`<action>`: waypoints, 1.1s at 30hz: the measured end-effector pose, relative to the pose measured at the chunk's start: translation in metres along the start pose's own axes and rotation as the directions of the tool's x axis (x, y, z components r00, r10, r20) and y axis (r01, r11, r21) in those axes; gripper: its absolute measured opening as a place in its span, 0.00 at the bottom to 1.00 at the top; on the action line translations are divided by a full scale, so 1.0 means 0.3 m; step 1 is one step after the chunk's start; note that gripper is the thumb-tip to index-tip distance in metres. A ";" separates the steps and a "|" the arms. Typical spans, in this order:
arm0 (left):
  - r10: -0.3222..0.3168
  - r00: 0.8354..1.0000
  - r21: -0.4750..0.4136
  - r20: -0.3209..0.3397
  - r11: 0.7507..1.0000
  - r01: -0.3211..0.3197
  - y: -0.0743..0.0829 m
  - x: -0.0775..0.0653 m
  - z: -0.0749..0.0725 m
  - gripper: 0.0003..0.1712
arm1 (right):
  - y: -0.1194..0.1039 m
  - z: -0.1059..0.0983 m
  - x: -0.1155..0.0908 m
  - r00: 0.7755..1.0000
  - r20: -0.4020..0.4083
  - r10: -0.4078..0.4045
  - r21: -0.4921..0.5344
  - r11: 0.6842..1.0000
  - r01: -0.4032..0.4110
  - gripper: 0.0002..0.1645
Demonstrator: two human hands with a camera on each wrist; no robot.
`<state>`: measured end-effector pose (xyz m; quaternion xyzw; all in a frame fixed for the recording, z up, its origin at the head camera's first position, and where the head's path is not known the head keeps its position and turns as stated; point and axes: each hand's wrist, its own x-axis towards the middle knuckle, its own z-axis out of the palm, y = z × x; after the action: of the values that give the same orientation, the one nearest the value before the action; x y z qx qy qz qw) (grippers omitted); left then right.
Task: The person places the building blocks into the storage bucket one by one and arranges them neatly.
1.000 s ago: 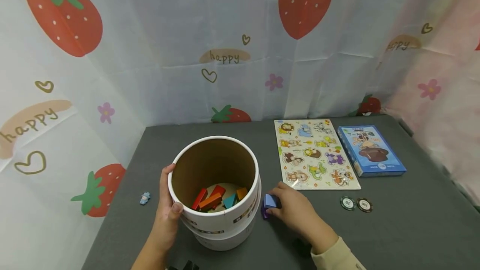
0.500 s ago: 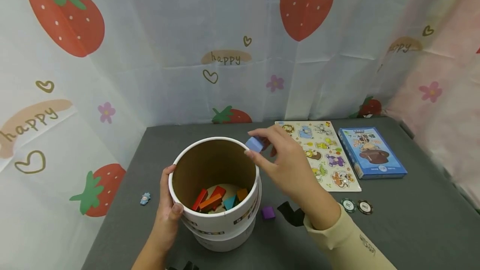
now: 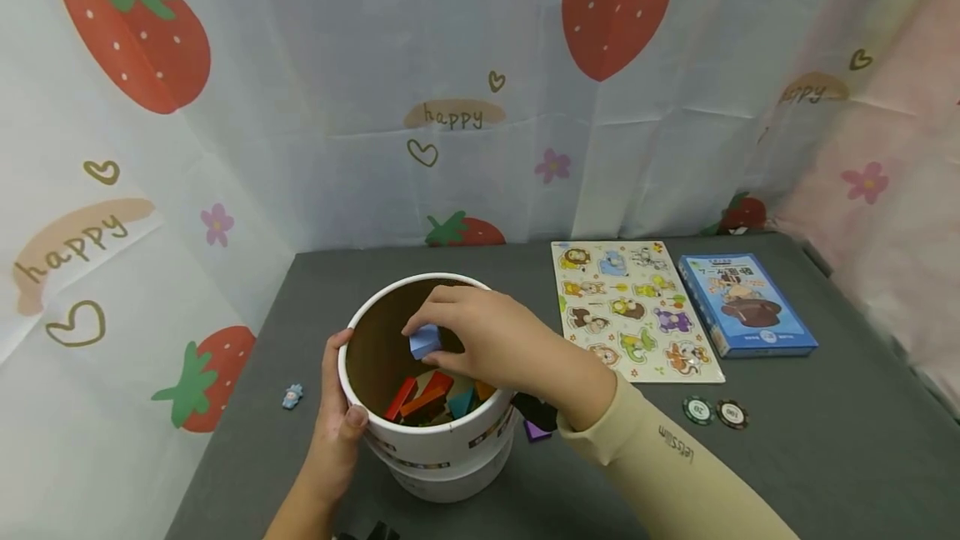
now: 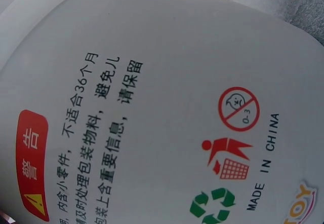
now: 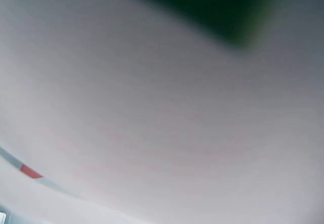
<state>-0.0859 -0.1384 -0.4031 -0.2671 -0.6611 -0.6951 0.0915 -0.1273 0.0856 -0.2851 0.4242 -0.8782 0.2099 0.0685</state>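
A white bucket [image 3: 435,442] stands at the front middle of the table in the head view, with several red, orange and teal blocks [image 3: 423,403] on its bottom. My left hand [image 3: 335,423] grips the bucket's left rim, thumb on the outside. Over the bucket's mouth, my right hand [image 3: 480,340] pinches a light blue block [image 3: 425,342] between thumb and fingers. A purple block [image 3: 537,432] lies on the table just right of the bucket, partly covered by the right wrist. Printed warnings on the bucket wall [image 4: 172,107] fill the left wrist view. The right wrist view is blurred.
An animal puzzle board [image 3: 630,311] lies behind and to the right, beside a blue box [image 3: 747,304]. Two poker chips [image 3: 697,410] rest in front of them. Left of the bucket is a small blue figure [image 3: 292,396]. A strawberry-print curtain [image 3: 360,182] hangs behind the table.
My right hand has lifted the light blue block from the table beside the bucket and carried it left over the bucket's mouth. The purple block stays on the table. My left hand holds still.
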 end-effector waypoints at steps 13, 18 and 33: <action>0.013 1.000 -0.025 -0.003 1.000 -0.013 -0.008 0.011 0.011 0.44 | 0.134 -0.014 -0.123 0.901 -0.415 0.126 0.051 0.992 -0.116 0.13; 0.028 0.999 -0.057 -0.019 0.998 -0.029 -0.007 0.005 0.008 0.43 | 0.211 0.071 -0.201 0.905 -0.194 0.379 0.026 0.924 -0.381 0.11; 0.016 1.000 -0.063 -0.015 0.998 -0.017 0.002 0.003 0.009 0.42 | 0.268 0.368 -0.378 0.867 0.209 0.452 -0.053 0.891 -0.452 0.20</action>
<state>-0.0857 -0.1355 -0.4020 -0.2702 -0.6359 -0.7168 0.0935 -0.1117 0.1640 -0.4436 0.2270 -0.9555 0.1718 -0.0775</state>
